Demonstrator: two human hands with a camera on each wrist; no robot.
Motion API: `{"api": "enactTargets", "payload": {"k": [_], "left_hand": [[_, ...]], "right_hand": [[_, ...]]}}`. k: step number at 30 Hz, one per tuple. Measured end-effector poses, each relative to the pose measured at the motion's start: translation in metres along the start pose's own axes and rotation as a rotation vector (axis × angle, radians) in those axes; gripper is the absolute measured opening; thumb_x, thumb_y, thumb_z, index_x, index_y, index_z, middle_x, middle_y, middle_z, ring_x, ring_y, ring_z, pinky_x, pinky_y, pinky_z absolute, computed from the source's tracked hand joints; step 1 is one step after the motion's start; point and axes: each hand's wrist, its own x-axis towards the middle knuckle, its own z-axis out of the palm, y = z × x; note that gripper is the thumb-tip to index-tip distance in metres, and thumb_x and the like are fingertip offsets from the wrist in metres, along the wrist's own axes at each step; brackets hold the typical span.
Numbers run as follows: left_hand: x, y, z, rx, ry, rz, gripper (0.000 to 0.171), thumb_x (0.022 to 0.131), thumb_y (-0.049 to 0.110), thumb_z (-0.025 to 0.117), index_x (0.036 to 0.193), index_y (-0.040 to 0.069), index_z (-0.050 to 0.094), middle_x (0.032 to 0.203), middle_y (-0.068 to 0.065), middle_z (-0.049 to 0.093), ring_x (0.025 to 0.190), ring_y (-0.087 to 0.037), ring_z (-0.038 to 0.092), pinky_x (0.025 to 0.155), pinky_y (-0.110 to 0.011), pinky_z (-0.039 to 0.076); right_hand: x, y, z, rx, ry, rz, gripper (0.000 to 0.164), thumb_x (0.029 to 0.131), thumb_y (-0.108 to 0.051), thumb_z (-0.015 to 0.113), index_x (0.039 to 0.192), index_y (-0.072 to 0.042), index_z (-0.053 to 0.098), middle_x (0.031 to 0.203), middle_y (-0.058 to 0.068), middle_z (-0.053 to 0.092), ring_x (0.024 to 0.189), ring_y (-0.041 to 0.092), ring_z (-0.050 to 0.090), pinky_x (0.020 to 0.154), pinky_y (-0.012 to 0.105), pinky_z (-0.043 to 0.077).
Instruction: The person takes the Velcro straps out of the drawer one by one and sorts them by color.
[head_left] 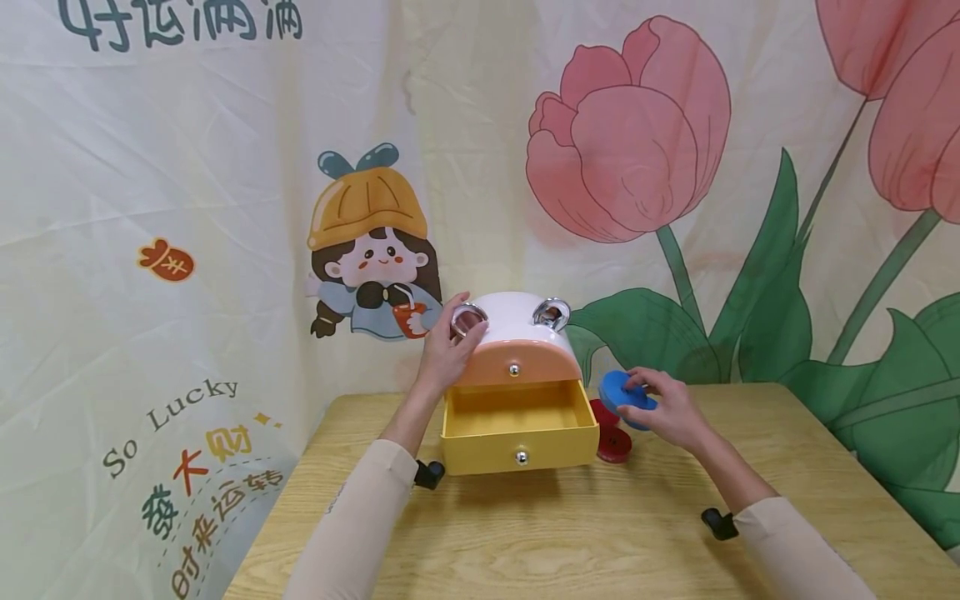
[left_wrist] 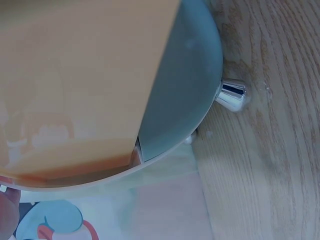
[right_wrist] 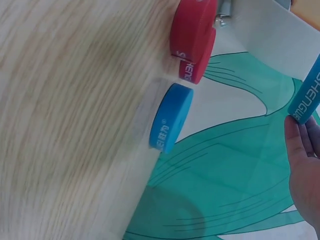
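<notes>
A small drawer box (head_left: 510, 317) with a white domed top and two silver ring ears stands on the table. Its lower yellow drawer (head_left: 480, 454) is pulled out, with nothing seen inside; the upper peach drawer (head_left: 487, 365) is closed. My left hand (head_left: 448, 346) holds the box at its left ear, thumb in front. To the right of the box, my right hand (head_left: 667, 408) pinches a blue roll of tape (head_left: 617, 390) above the table. Two red rolls (right_wrist: 192, 30) and another blue roll (right_wrist: 172, 117) stand on the table near it.
The wooden table (head_left: 600, 533) reaches back to a printed cloth backdrop (head_left: 487, 167) with tulips and a cartoon figure. In the left wrist view, the box's silver foot (left_wrist: 232, 95) shows against the wood.
</notes>
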Motion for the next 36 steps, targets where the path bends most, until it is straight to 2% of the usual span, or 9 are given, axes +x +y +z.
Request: {"api": "enactTargets", "payload": {"k": [8, 13, 16, 23, 32, 36], "left_hand": [[0.000, 0.000, 0.000, -0.005, 0.004, 0.010, 0.060, 0.098, 0.040, 0.072, 0.152, 0.035, 0.047, 0.136, -0.010, 0.058, 0.116, -0.032, 0.058, 0.104, -0.053, 0.051], [0.001, 0.000, 0.000, -0.006, -0.002, 0.006, 0.063, 0.098, 0.040, 0.072, 0.155, 0.028, 0.046, 0.138, -0.011, 0.057, 0.119, -0.034, 0.058, 0.105, -0.055, 0.051], [0.001, 0.000, 0.000, -0.008, -0.002, 0.003, 0.066, 0.098, 0.040, 0.072, 0.156, 0.023, 0.045, 0.139, -0.012, 0.057, 0.120, -0.036, 0.059, 0.106, -0.057, 0.051], [0.001, 0.000, 0.001, -0.012, -0.001, 0.000, 0.067, 0.098, 0.042, 0.072, 0.156, 0.023, 0.044, 0.139, -0.011, 0.057, 0.119, -0.035, 0.058, 0.106, -0.057, 0.050], [0.000, 0.000, 0.000, -0.007, 0.000, 0.000, 0.066, 0.098, 0.039, 0.072, 0.156, 0.023, 0.044, 0.137, -0.011, 0.057, 0.115, -0.033, 0.058, 0.101, -0.054, 0.052], [0.000, 0.000, 0.000, -0.001, -0.004, -0.003, 0.064, 0.098, 0.040, 0.072, 0.155, 0.027, 0.044, 0.138, -0.010, 0.057, 0.116, -0.033, 0.057, 0.103, -0.054, 0.052]], "right_hand": [[-0.001, 0.009, -0.001, -0.020, -0.001, -0.007, 0.035, 0.090, -0.020, 0.081, 0.118, -0.005, 0.068, 0.142, 0.026, 0.058, 0.121, 0.054, 0.059, 0.090, 0.063, 0.058], [0.000, 0.016, -0.001, -0.116, -0.011, -0.006, 0.032, 0.090, -0.022, 0.081, 0.114, -0.005, 0.069, 0.129, 0.024, 0.066, 0.112, 0.045, 0.062, 0.089, 0.060, 0.059], [0.000, 0.018, -0.001, -0.160, -0.023, 0.027, 0.034, 0.091, -0.026, 0.080, 0.115, -0.004, 0.070, 0.127, 0.024, 0.066, 0.109, 0.042, 0.062, 0.087, 0.057, 0.060], [-0.003, 0.025, -0.001, -0.207, -0.065, 0.125, 0.039, 0.091, -0.032, 0.079, 0.118, -0.004, 0.072, 0.127, 0.023, 0.067, 0.109, 0.038, 0.061, 0.090, 0.055, 0.059], [-0.004, 0.033, 0.000, -0.250, -0.105, 0.162, 0.038, 0.089, -0.029, 0.082, 0.115, -0.003, 0.074, 0.118, 0.020, 0.071, 0.103, 0.033, 0.063, 0.088, 0.053, 0.059], [-0.004, 0.035, -0.001, -0.278, -0.123, 0.171, 0.037, 0.088, -0.028, 0.083, 0.113, -0.002, 0.074, 0.117, 0.020, 0.071, 0.101, 0.033, 0.064, 0.087, 0.053, 0.059]]}}
